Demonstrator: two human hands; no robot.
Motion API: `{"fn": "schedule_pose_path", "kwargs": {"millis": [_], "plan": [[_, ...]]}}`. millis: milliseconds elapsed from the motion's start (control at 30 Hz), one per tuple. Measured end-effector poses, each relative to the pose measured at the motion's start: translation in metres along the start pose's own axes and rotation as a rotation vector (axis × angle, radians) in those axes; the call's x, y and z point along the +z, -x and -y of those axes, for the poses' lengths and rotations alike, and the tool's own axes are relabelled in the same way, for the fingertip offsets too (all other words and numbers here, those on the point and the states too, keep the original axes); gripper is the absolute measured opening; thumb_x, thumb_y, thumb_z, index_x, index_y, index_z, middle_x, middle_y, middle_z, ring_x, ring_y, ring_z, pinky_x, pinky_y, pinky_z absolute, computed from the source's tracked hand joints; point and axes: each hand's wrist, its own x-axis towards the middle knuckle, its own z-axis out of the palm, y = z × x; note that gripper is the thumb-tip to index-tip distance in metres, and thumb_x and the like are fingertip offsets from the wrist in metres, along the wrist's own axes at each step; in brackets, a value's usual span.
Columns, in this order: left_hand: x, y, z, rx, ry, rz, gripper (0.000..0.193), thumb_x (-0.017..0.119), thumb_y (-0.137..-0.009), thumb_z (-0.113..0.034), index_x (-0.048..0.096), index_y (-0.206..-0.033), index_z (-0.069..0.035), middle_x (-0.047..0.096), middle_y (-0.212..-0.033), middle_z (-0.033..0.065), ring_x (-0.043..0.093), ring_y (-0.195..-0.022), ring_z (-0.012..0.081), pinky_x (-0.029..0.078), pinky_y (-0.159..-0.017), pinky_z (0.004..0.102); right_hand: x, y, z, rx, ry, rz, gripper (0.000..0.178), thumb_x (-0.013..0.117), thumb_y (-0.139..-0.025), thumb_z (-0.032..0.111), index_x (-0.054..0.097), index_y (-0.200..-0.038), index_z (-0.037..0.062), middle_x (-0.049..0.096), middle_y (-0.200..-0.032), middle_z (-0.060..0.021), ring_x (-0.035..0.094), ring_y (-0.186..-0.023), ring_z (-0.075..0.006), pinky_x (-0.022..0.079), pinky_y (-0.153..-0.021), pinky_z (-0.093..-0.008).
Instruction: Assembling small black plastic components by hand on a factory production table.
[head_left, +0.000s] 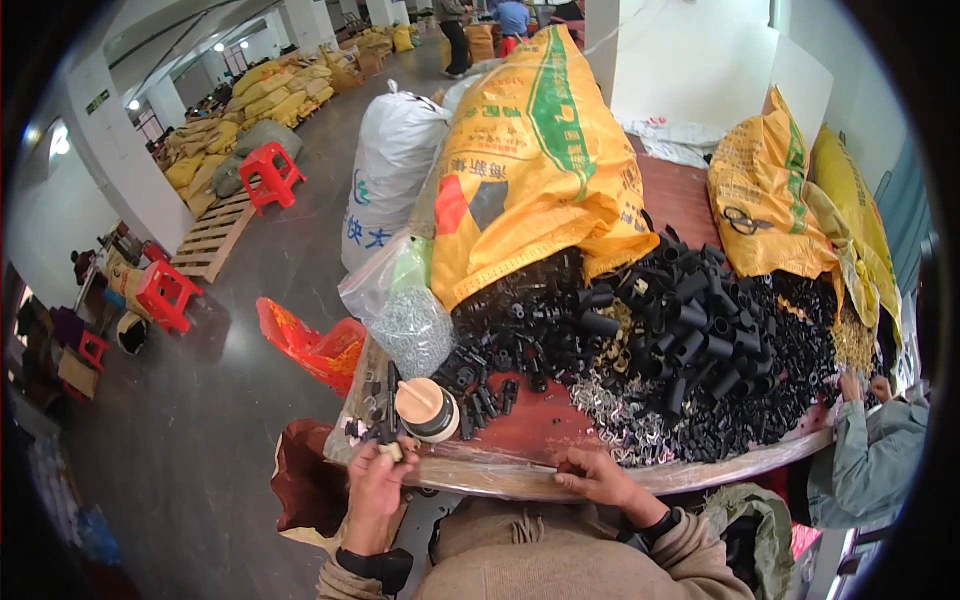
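My left hand [374, 485] is at the table's near left edge, its fingers closed round a small cream-coloured piece [391, 452]. Dark parts lie by its fingertips, and whether it holds any of them is unclear. Just beyond stands a round jar [430, 411] with a wooden-looking top and a dark band. My right hand [600, 474] rests at the near edge, fingers curled together; what they pinch, if anything, is too small to make out. Small black plastic parts [484, 402] lie between the jar and the heaps. Small silvery metal pieces [622, 425] are piled beyond my right hand.
Black tubes [700, 340] are heaped on the red table [540, 432]. Behind them lies a large orange sack [540, 170], with a clear bag of small grey pieces [412, 330] beside it. At the right, another person's sleeve [868, 450] reaches in. Red stools [168, 296] stand left.
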Motion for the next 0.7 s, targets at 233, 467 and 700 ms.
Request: {"fn": "schedule_pose_path", "kwargs": {"millis": [233, 467, 700], "plan": [[0.074, -0.026, 0.072, -0.505, -0.110, 0.469, 0.028, 0.057, -0.076, -0.013, 0.053, -0.098, 0.002, 0.059, -0.089, 0.0131, 0.060, -0.073, 0.0195, 0.050, -0.064, 0.0262, -0.031, 0.000, -0.035, -0.028, -0.027, -0.137, 0.024, 0.059, -0.079, 0.012, 0.053, -0.098, -0.0005, 0.056, -0.069, -0.0081, 0.053, -0.064, -0.0128, 0.043, -0.057, -0.0259], [0.137, -0.056, 0.149, -0.695, -0.044, 0.569, 0.024, 0.057, -0.078, -0.013, 0.055, -0.097, 0.001, 0.060, -0.089, 0.0146, 0.061, -0.074, 0.0200, 0.051, -0.064, 0.0264, -0.091, 0.037, -0.077, 0.158, -0.062, -0.348, 0.020, 0.059, -0.077, 0.010, 0.056, -0.095, 0.0016, 0.057, -0.072, -0.0085, 0.054, -0.063, -0.0138, 0.043, -0.057, -0.0269], [0.153, -0.071, 0.193, -0.775, -0.020, 0.636, 0.026, 0.058, -0.079, -0.014, 0.054, -0.099, 0.001, 0.060, -0.092, 0.0138, 0.060, -0.079, 0.0186, 0.050, -0.069, 0.0276, -0.161, 0.073, -0.115, 0.185, 0.553, -0.767, 0.012, 0.059, -0.071, 0.003, 0.058, -0.083, 0.0000, 0.052, -0.069, -0.0099, 0.052, -0.060, -0.0224, 0.041, -0.054, -0.0282]]}}
